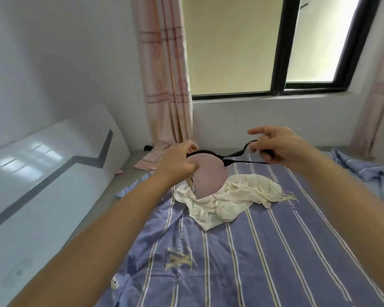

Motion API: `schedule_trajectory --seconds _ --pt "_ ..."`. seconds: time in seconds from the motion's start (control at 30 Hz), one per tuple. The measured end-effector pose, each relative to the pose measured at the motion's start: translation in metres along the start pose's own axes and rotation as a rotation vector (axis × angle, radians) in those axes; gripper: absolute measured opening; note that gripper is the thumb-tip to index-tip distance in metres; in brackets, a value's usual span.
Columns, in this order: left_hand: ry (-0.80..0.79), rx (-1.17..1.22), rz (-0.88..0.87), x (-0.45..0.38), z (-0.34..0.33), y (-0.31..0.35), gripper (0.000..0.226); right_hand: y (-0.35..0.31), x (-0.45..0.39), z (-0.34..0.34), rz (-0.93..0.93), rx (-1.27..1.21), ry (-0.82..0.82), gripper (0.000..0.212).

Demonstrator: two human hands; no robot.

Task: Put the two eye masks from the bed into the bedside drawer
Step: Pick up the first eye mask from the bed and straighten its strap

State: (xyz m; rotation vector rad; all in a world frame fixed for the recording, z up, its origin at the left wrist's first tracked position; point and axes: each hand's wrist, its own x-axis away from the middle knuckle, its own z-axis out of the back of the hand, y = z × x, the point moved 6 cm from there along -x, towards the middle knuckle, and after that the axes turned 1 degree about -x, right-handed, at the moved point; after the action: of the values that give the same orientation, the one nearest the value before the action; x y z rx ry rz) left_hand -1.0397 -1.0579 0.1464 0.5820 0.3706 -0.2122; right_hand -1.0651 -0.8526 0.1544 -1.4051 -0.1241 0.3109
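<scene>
A pale pink eye mask [208,176] with a black edge hangs in the air above the bed [264,251]. My left hand [177,161] pinches its upper left corner. My right hand [277,147] grips the mask's black elastic strap [242,157], which is stretched out to the right. I see only this one eye mask. The bedside drawer is not in view.
A crumpled cream cloth [231,198] lies on the blue striped sheet below the mask. A white glossy headboard [42,162] runs along the left. Pink curtains [166,74] hang by the window, with a folded pink cloth [149,160] below them. A blue quilt [368,171] is bunched at the right.
</scene>
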Motion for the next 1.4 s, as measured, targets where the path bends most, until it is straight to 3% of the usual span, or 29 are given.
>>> schedule_trajectory --seconds 0.13,0.2,0.3,0.47,0.63,0.7,0.8,0.87,0.97,1.13,1.27,1.4 --pt "-0.064 -0.379 -0.058 -0.006 -0.002 -0.003 0.023 -0.004 -0.005 -0.007 -0.116 0.243 -0.074 0.008" --pt "-0.038 -0.391 -0.078 -0.01 0.002 0.0 0.019 -0.004 -0.007 -0.02 -0.177 0.49 -0.191 0.021" --pt "-0.037 -0.316 -0.081 -0.016 0.007 0.002 0.012 -0.017 -0.009 -0.035 -0.071 0.635 -0.277 0.028" --pt "-0.049 -0.107 -0.136 -0.022 0.015 0.003 0.018 -0.055 -0.002 -0.045 0.241 0.814 -0.243 0.031" --pt "0.012 0.032 -0.114 -0.031 0.031 0.008 0.013 -0.066 0.013 -0.06 0.465 1.191 -0.27 0.015" --pt "0.02 0.153 -0.051 -0.035 0.038 0.007 0.01 -0.057 0.014 -0.061 0.458 1.424 -0.237 0.016" --pt "0.006 0.326 0.011 -0.034 0.039 0.005 0.025 -0.044 0.0 -0.044 0.295 1.645 -0.123 0.032" --pt "-0.045 0.477 0.051 -0.029 0.031 0.004 0.026 -0.043 -0.01 -0.028 0.253 1.512 -0.058 0.029" --pt "-0.121 0.695 0.059 -0.023 0.015 0.01 0.022 -0.04 -0.017 -0.011 0.257 1.089 0.032 0.031" --pt "0.042 0.897 0.086 -0.018 0.006 0.007 0.024 -0.009 -0.006 -0.024 0.144 0.492 -0.117 0.041" --pt "0.133 0.879 0.105 -0.01 0.0 0.004 0.026 0.005 -0.005 -0.029 0.134 0.172 -0.15 0.035" --pt "0.24 0.768 0.06 -0.003 -0.002 0.005 0.017 0.024 0.0 -0.049 0.096 0.041 -0.245 0.03"
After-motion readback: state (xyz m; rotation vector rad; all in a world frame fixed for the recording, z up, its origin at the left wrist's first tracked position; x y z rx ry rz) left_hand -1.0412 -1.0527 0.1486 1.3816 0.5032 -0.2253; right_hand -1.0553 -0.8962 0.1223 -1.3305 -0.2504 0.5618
